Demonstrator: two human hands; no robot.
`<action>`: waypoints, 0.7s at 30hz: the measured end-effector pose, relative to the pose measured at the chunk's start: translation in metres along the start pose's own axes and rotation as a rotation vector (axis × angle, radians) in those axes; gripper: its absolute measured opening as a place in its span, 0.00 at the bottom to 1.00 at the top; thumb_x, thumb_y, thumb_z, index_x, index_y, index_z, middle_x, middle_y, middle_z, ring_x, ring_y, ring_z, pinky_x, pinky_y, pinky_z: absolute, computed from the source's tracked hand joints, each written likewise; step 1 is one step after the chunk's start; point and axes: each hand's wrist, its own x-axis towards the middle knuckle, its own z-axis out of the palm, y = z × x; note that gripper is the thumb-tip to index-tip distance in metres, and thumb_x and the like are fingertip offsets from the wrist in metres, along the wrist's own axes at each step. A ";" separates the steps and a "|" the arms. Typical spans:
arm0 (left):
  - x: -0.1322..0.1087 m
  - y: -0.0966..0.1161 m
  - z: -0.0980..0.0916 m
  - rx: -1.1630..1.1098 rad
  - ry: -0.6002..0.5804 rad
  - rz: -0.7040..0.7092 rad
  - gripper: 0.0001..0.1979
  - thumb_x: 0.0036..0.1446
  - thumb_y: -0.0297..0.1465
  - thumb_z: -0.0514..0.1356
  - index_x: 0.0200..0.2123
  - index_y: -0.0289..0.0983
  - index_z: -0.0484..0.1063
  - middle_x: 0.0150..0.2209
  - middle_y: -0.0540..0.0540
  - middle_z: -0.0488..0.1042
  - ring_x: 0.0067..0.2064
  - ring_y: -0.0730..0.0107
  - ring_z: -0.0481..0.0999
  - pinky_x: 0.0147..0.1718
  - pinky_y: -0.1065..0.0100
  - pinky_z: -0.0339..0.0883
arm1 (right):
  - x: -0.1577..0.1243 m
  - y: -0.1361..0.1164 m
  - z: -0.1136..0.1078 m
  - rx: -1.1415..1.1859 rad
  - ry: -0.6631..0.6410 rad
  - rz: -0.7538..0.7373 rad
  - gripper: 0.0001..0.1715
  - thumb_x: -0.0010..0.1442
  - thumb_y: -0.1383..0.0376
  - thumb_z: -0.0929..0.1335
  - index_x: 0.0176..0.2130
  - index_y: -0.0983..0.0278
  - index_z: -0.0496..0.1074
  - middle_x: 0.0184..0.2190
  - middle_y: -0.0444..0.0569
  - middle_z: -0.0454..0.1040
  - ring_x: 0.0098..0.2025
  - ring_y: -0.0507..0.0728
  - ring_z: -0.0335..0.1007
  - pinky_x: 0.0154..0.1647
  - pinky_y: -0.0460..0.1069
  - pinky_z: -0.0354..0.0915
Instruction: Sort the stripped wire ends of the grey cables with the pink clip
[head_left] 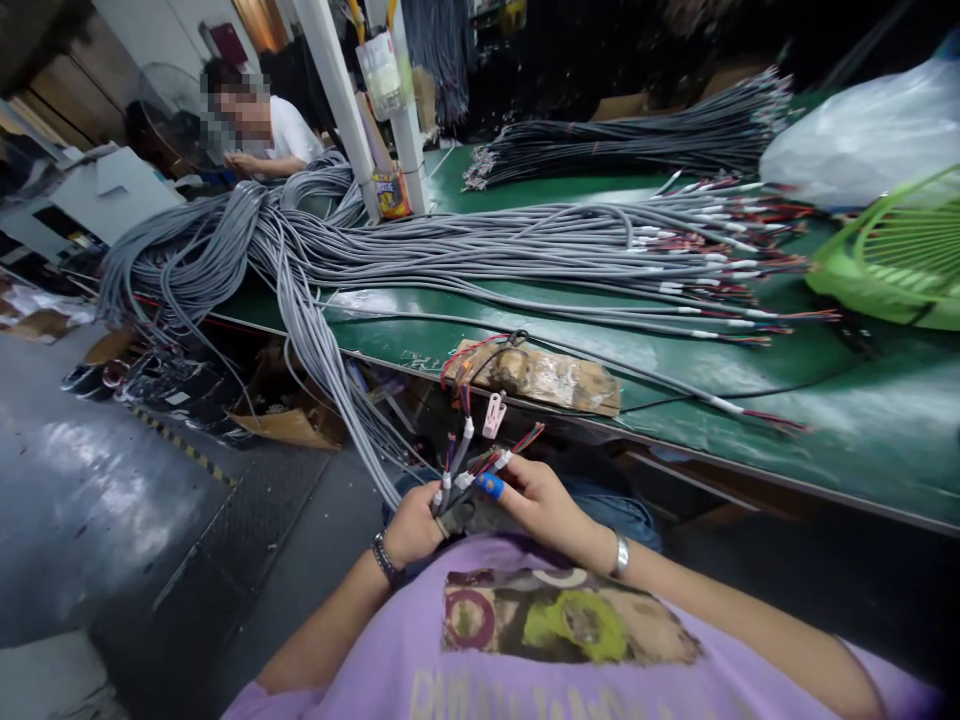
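My left hand (414,526) is closed around several grey cables (337,400) near their ends, close to my body. Beside it, my right hand (536,500), with blue tape on a finger, pinches a cable end (501,460) with white wrap and coloured wires fanning out. More wrapped cable ends stand up between the hands. The grey cables run from my left hand up to a large bundle (450,250) on the green table. A pink clip (493,415) is just beyond the hands, by a brown board (540,375) on the table edge.
A black cable bundle (622,145) lies at the back of the green table (862,420). At right are a plastic bag (870,130) and a green fan cover or basket (900,255). A person (281,130) sits at far left. White posts (341,100) rise from the table.
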 end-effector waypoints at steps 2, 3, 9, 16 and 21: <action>0.002 -0.003 -0.002 0.021 -0.018 0.075 0.22 0.43 0.48 0.67 0.23 0.33 0.71 0.21 0.49 0.72 0.24 0.72 0.68 0.27 0.70 0.62 | -0.001 0.006 -0.001 0.018 0.018 0.001 0.19 0.62 0.52 0.63 0.37 0.65 0.71 0.31 0.48 0.74 0.31 0.54 0.67 0.33 0.47 0.65; 0.003 -0.005 -0.004 0.019 -0.007 0.104 0.23 0.44 0.49 0.66 0.22 0.33 0.71 0.20 0.48 0.72 0.24 0.72 0.68 0.27 0.71 0.62 | -0.002 0.008 -0.002 0.024 0.025 0.006 0.20 0.62 0.51 0.63 0.37 0.65 0.71 0.30 0.47 0.73 0.30 0.53 0.67 0.32 0.47 0.65; 0.003 0.004 -0.026 -0.260 0.348 0.178 0.24 0.50 0.50 0.61 0.23 0.33 0.72 0.23 0.44 0.76 0.23 0.73 0.72 0.23 0.73 0.64 | -0.007 0.009 -0.012 -0.050 0.003 -0.015 0.20 0.63 0.51 0.62 0.31 0.64 0.70 0.26 0.47 0.72 0.27 0.53 0.65 0.30 0.46 0.62; -0.013 0.032 -0.037 -0.444 0.353 0.220 0.16 0.49 0.42 0.65 0.24 0.34 0.71 0.14 0.53 0.67 0.12 0.82 0.58 0.11 0.77 0.48 | -0.016 0.020 -0.016 -0.250 -0.207 -0.003 0.17 0.65 0.58 0.60 0.30 0.64 0.70 0.27 0.48 0.72 0.28 0.53 0.64 0.32 0.48 0.61; -0.015 0.040 -0.009 -0.198 0.136 0.196 0.18 0.48 0.38 0.67 0.39 0.33 0.77 0.31 0.44 0.78 0.19 0.79 0.68 0.19 0.75 0.62 | -0.019 0.018 -0.009 -0.166 -0.365 -0.033 0.18 0.63 0.54 0.63 0.29 0.62 0.72 0.27 0.48 0.73 0.30 0.54 0.66 0.35 0.48 0.62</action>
